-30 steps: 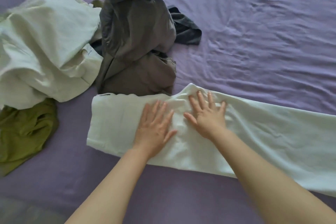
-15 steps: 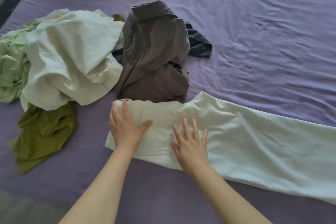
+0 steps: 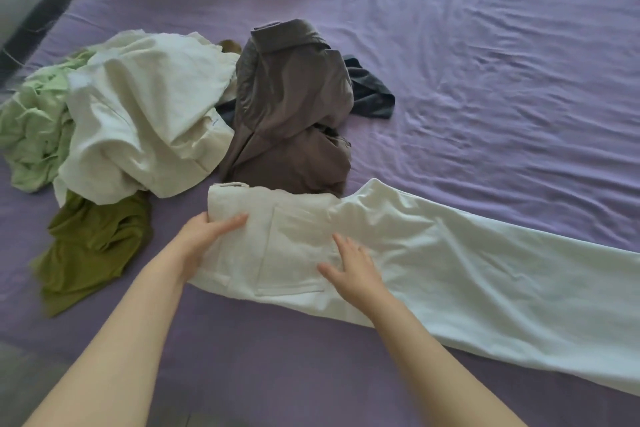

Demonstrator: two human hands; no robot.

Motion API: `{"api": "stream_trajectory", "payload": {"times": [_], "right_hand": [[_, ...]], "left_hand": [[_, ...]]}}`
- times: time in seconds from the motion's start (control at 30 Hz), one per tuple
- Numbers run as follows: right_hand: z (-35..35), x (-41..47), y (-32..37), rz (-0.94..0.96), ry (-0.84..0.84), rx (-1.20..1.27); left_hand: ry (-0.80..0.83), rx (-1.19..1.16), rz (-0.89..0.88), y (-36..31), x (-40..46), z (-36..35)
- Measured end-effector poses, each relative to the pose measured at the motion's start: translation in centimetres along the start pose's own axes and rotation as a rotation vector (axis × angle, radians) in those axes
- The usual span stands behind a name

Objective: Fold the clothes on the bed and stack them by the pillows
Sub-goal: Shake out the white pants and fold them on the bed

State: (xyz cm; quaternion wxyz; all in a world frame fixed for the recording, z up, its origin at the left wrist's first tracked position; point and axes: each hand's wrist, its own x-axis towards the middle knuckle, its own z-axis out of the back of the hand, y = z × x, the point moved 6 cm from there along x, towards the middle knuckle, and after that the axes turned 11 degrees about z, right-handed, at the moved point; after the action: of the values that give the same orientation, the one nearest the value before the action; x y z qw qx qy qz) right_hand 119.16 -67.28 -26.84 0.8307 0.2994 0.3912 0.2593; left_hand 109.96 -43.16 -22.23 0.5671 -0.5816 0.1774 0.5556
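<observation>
White trousers (image 3: 433, 260) lie flat across the near part of the purple bed (image 3: 485, 62), waistband to the left, legs running off to the right. At the waistband's left edge the left hand (image 3: 204, 236) has its grip curled round the cloth, thumb on top. Just right of it the right hand (image 3: 353, 267) rests on the seat by the back pocket, fingers spread. Farther back sits a brown garment (image 3: 294, 107), touching the waistband, with a cream garment (image 3: 145, 114), a pale green one (image 3: 34, 128) and an olive one (image 3: 93, 246) heaped to the left.
</observation>
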Motion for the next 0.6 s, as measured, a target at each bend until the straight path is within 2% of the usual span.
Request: {"api": "stream_trajectory", "payload": {"times": [0.13, 0.2, 0.23, 0.3, 0.37, 0.5, 0.57, 0.6], "right_hand": [[3.5, -3.5, 4.7, 0.198, -0.111, 0.556], [5.7, -5.4, 6.3, 0.273, -0.140, 0.805], [7.0, -6.3, 6.3, 0.301, -0.160, 0.851], [9.6, -8.0, 4.6, 0.279, -0.240, 0.876], [11.9, -9.9, 1.1, 0.159, -0.355, 0.848], [14.0, -12.6, -7.4, -0.109, -0.466, 0.594], [14.3, -13.5, -10.9, -0.170, -0.500, 0.582], [14.4, -13.8, -12.4, -0.180, -0.521, 0.597]], "left_hand": [[0.351, -0.097, -0.117, -2.3, -7.0, -5.0], [0.426, -0.052, -0.162, -3.3, -10.2, -8.8], [0.460, -0.052, -0.177, -3.7, -11.4, -11.1], [0.498, -0.073, -0.176, -4.0, -13.4, -15.9], [0.494, 0.017, -0.181, -4.0, -14.7, -20.6], [0.582, 0.130, -0.155, -2.8, -15.5, -29.0], [0.544, 0.170, -0.170, -2.2, -14.6, -31.4], [0.463, 0.230, -0.219, -2.0, -13.7, -32.0]]}}
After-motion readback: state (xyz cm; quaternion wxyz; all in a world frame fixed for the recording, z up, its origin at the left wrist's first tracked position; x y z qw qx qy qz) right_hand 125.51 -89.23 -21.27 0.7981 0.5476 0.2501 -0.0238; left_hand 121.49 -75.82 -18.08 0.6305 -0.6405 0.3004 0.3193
